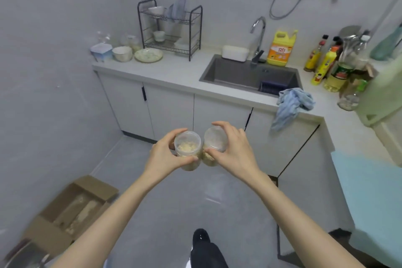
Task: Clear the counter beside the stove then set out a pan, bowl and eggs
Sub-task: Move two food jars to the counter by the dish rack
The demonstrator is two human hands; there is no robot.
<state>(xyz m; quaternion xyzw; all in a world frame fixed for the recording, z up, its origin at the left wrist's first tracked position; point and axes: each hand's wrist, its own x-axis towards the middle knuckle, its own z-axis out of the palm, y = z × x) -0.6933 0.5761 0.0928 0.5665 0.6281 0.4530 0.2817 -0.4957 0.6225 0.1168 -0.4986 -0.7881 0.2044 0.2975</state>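
clear plastic jars (188, 148), matt steel sink (245, 72), crumpled blue cloth (291, 104), cardboard box (71, 209), glossy floor tiles (174, 202)

Two small clear jars, both part full of pale crumbly stuff: left jar (187, 152) gripped in the left hand (164, 154), right jar (214, 144) in the right hand (236, 150), sides touching, up in mid-air.

A: What's the room like?
B: Pale grey walls (54, 50), glossy grey floor (174, 198).
A: Furniture?
B: An L-shaped white counter (178, 72) over white cabinets (169, 111) with black handles. A dark sink (228, 69) is set into it, with a chrome tap (258, 28) behind.
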